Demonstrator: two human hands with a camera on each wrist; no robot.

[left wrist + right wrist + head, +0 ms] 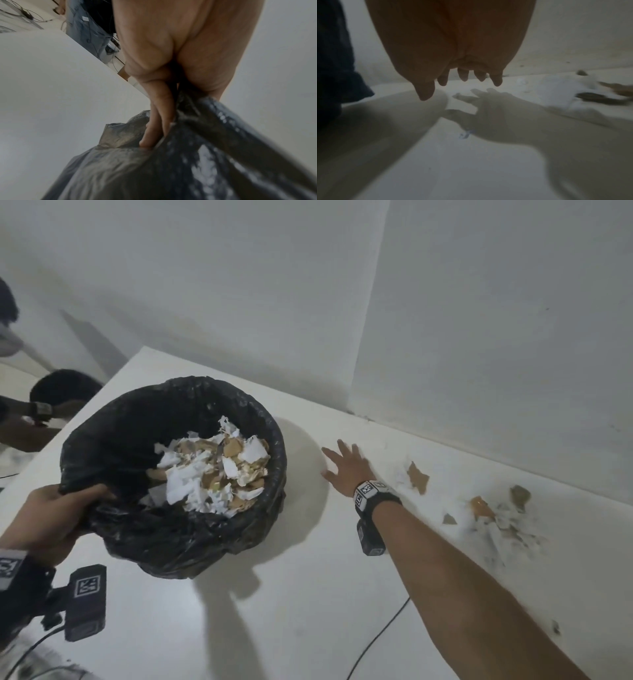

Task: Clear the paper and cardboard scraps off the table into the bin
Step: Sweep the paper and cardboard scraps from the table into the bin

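Note:
A bin lined with a black plastic bag (130, 419) stands tilted on the white table (308, 594), half full of torn white paper and brown cardboard (212, 474). My left hand (58, 515) grips the bag's near rim; in the left wrist view its fingers (157, 119) curl over the black plastic (197, 155). My right hand (346, 467) hovers just above the table to the right of the bin, fingers spread and holding nothing, as the right wrist view (464, 78) confirms. Loose cardboard scraps (418, 477) and a blurred pile of paper and cardboard (500, 515) lie to its right near the wall.
White walls (479, 337) meet in a corner behind the table. A black cable (376, 638) runs across the table's near side under my right forearm. Another person's arm with a wrist device (41, 409) shows at the far left beyond the table edge.

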